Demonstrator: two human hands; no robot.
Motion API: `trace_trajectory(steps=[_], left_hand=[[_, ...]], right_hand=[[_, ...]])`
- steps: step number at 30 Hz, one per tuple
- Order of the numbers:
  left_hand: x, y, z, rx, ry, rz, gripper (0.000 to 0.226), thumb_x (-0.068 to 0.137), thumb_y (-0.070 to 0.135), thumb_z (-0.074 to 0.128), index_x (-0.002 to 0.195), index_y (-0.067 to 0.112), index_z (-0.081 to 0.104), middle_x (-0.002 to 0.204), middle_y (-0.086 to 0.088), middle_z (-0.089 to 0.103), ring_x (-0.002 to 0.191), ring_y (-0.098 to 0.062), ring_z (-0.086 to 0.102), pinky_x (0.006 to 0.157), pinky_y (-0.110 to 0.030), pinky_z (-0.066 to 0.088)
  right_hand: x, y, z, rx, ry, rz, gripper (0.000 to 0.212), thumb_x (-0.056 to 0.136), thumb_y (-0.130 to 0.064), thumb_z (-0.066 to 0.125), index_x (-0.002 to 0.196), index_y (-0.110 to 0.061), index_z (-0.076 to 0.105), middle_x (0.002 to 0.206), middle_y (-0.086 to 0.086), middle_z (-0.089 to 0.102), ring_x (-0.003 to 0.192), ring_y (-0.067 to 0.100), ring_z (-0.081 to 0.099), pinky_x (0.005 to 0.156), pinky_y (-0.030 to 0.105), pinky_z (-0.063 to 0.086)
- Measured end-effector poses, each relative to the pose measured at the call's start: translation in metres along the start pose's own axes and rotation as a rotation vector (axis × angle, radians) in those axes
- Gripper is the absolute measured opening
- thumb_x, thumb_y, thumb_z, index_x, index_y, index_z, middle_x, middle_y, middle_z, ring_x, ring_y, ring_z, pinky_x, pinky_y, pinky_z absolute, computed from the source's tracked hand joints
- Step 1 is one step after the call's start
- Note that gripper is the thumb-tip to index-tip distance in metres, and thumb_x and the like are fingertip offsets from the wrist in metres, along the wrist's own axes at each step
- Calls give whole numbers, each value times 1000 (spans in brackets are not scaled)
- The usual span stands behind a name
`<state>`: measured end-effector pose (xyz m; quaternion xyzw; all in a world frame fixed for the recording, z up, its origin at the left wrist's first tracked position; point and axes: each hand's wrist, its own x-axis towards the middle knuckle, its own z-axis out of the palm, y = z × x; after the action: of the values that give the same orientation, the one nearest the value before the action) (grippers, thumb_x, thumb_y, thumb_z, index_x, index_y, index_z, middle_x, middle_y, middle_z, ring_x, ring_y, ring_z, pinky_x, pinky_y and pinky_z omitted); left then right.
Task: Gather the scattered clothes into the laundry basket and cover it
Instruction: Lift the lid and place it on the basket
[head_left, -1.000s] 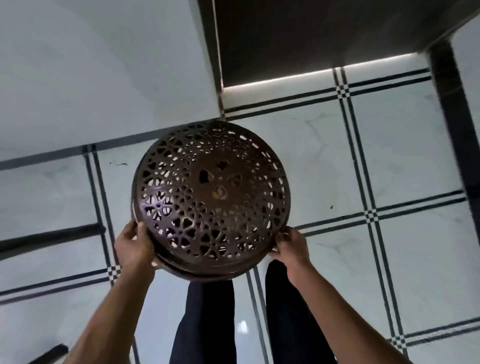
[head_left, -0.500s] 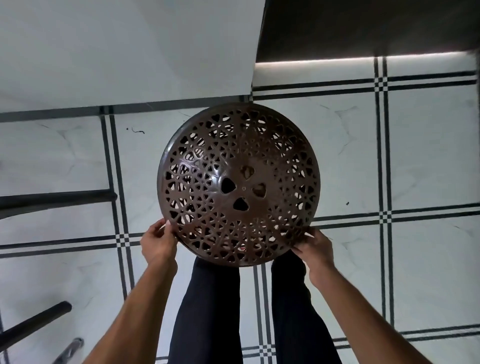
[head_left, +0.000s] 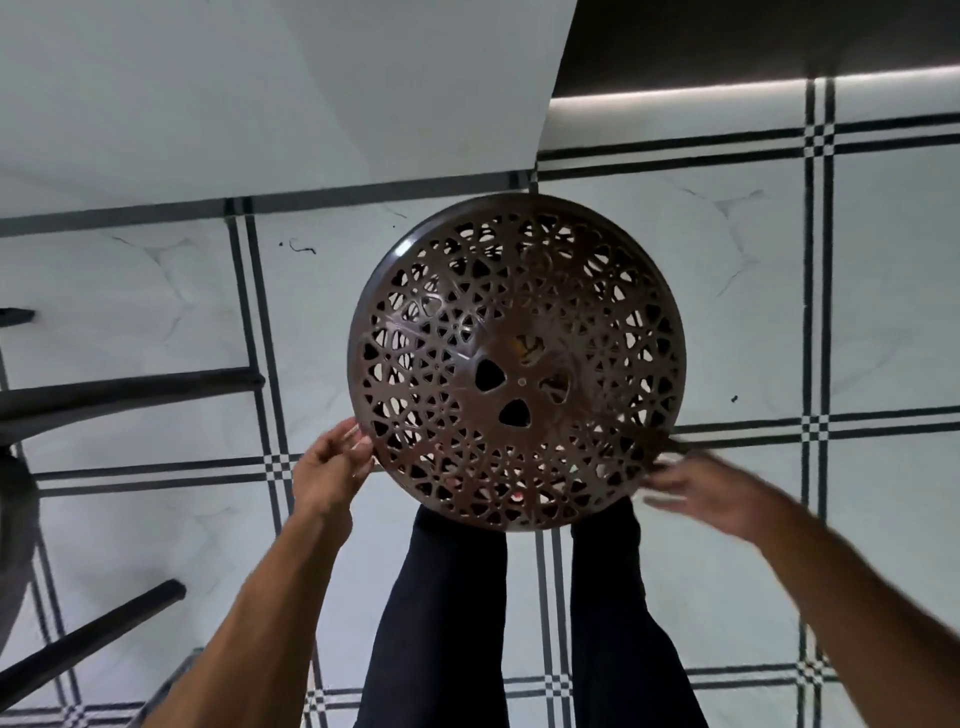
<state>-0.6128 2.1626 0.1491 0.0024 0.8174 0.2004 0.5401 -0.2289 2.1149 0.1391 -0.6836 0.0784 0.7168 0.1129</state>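
Down on the tiled floor (head_left: 753, 322), just ahead of my dark-trousered legs (head_left: 447, 613), the brown perforated lid (head_left: 517, 364) is sitting over the laundry basket, which is itself hidden beneath it; through the cut-outs I am catching only specks of colour near the centre, and cannot tell whether they are clothes. I am judging that the covering step is in hand and close to done. My left hand (head_left: 330, 470) is reaching in from the lower left with a straight forearm, fingertips touching the lid's near-left rim, fingers only loosely bent and gripping nothing that I can make out. My right hand (head_left: 714, 493) is blurring beside the near-right rim with fingers spread fairly wide, holding nothing; whether it is touching the rim I cannot tell. Next, I am thinking, comes checking that the rim is seated evenly all round, pressing down wherever it rides high. Dark furniture legs (head_left: 124, 387) are lying along the floor's left edge.
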Motion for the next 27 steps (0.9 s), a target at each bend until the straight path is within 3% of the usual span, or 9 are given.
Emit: trace_trajectory(steps=[4, 6, 8, 11, 16, 19, 23, 25, 27], left_hand=[[6, 69, 17, 7, -148, 144, 28, 104, 28, 53, 124, 11, 63, 113, 0, 70, 106, -14, 66, 85, -26, 51], [15, 104, 39, 199, -182, 250, 28, 103, 30, 54, 120, 11, 67, 102, 0, 70, 93, -11, 66, 77, -24, 50], [26, 130, 56, 389, -158, 349, 27, 100, 29, 61, 117, 9, 70, 91, 0, 72, 89, -15, 69, 81, -28, 54], [43, 145, 66, 544, -100, 386, 25, 95, 27, 69, 108, 7, 76, 92, -9, 76, 95, -27, 74, 95, -40, 57], [52, 143, 67, 646, -77, 418, 20, 96, 30, 68, 95, 13, 78, 87, -8, 77, 89, -26, 75, 94, -46, 59], [52, 156, 69, 665, -122, 336, 14, 94, 26, 71, 82, 19, 74, 90, -10, 76, 98, -30, 74, 97, -44, 57], [53, 176, 74, 657, -277, 309, 18, 96, 6, 65, 112, 7, 74, 107, -12, 75, 104, -24, 70, 89, -32, 58], [51, 184, 84, 647, -361, 326, 24, 98, 21, 65, 117, 10, 74, 114, -8, 75, 105, -20, 69, 99, -38, 55], [51, 189, 102, 629, -393, 351, 36, 96, 41, 65, 113, 12, 75, 106, -4, 76, 97, -17, 70, 92, -33, 55]], right_hand=[[0, -99, -6, 202, 115, -397, 31, 101, -8, 49, 127, -20, 59, 97, -3, 78, 89, 12, 73, 83, 33, 54], [-3, -137, 8, -63, 144, -515, 24, 100, -15, 59, 123, -21, 64, 102, 0, 74, 92, 13, 70, 82, 29, 54], [1, -157, 25, -367, 259, -607, 18, 94, -8, 66, 110, -16, 70, 91, 7, 72, 78, 15, 67, 79, 31, 56], [14, -165, 33, -393, 395, -586, 13, 88, 0, 70, 96, -10, 70, 76, 7, 69, 60, 12, 64, 71, 33, 56], [23, -167, 30, -356, 454, -532, 17, 86, 1, 72, 101, -5, 70, 83, 14, 69, 70, 26, 64, 77, 40, 58], [12, -182, 26, -391, 349, -413, 27, 89, -1, 72, 116, -4, 66, 87, 13, 68, 70, 18, 64, 71, 29, 60], [7, -224, 34, -652, 187, -292, 36, 92, 0, 62, 124, -18, 67, 118, 7, 73, 103, 18, 66, 105, 41, 48], [8, -245, 59, -629, 88, -389, 30, 94, -22, 67, 125, -23, 67, 121, -1, 72, 113, 17, 64, 109, 41, 45], [13, -255, 96, -665, 7, -456, 38, 91, -40, 69, 126, -24, 68, 120, -5, 72, 112, 14, 65, 103, 35, 47]])
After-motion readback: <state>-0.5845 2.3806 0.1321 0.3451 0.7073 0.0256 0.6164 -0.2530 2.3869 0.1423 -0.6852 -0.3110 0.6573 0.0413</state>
